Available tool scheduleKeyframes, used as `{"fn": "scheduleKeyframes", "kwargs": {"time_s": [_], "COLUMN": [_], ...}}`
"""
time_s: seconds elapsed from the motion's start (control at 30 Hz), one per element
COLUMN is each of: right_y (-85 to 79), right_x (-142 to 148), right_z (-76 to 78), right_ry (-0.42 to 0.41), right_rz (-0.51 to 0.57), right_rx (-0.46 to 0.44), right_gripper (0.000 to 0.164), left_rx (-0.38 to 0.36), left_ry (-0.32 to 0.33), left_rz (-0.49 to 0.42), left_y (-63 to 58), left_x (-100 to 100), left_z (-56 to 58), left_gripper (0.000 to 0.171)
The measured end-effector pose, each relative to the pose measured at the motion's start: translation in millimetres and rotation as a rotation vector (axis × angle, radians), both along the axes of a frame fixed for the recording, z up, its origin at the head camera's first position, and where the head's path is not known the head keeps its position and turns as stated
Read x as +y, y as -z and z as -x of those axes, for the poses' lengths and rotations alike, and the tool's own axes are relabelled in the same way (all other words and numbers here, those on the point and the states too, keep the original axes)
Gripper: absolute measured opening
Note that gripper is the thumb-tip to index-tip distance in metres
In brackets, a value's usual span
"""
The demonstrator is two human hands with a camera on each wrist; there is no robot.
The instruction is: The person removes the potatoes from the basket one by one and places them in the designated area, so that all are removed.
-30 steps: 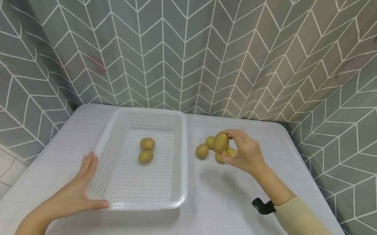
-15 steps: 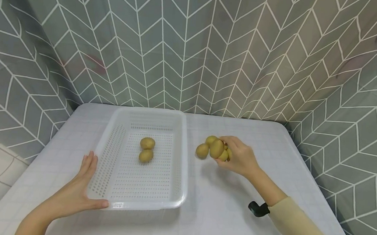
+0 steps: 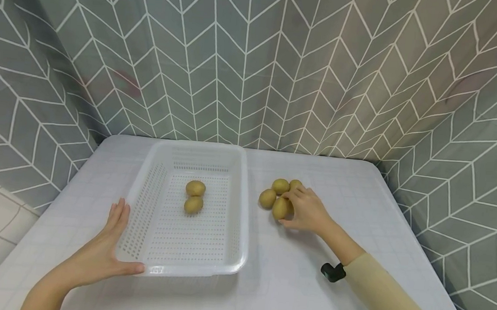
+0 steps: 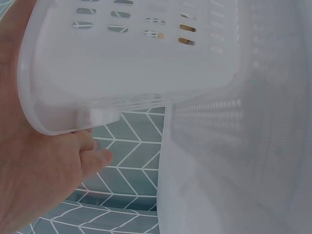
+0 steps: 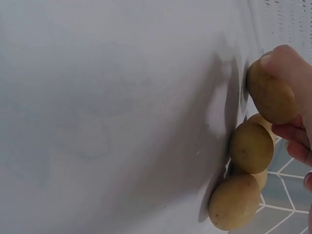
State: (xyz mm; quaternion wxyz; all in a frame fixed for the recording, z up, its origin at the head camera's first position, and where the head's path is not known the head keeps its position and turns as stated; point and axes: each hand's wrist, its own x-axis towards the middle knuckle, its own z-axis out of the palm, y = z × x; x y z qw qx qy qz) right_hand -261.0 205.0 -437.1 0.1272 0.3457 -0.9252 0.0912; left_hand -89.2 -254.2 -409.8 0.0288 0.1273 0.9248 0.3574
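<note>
My right hand (image 3: 307, 210) pinches a potato (image 3: 281, 208) between thumb and fingers, low at the near side of a small cluster on the table. In the right wrist view the held potato (image 5: 270, 92) lies close to the white cloth, beside several other potatoes (image 5: 235, 202). Part of the cluster is hidden behind the hand in the head view. My left hand (image 3: 96, 255) rests against the near left corner of a white perforated plastic basket (image 3: 197, 271), thumb on the front rim and straight fingers along the left side. Two potatoes (image 3: 195, 188) lie touching inside the basket.
A white cloth (image 3: 282, 284) covers the table. Loose potatoes (image 3: 267, 199) lie just right of the basket. A grey chevron-patterned curtain (image 3: 255, 68) closes off the back and sides. A black wrist camera (image 3: 333, 272) sits at the right sleeve.
My right hand has lowered the potato from above the cluster to its near side, moving left and towards me. The left hand and the basket have stayed in place.
</note>
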Motion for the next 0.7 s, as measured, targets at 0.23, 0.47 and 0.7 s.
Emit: {"fn": "scheduleKeyframes", "kwargs": {"time_s": [0.23, 0.47, 0.7], "right_y": [-1.1, -4.6, -4.0], "right_x": [-3.4, -7.0, -5.2], "right_z": [9.4, 14.6, 9.2], "right_ry": [0.006, 0.001, 0.03], "right_rz": [-0.041, -0.071, -0.085], "right_rx": [-0.054, -0.062, -0.092], "right_gripper": [0.059, 0.054, 0.06], "left_rx": [0.0, -0.001, 0.001], "left_ry": [0.004, 0.004, 0.0], "left_rz": [-0.002, -0.006, -0.007], "left_y": [-0.8, -0.6, 1.3], "left_x": [-0.2, -0.5, -0.5], "left_z": [0.9, 2.2, 2.3], "left_gripper": [0.133, 0.134, 0.135]}}
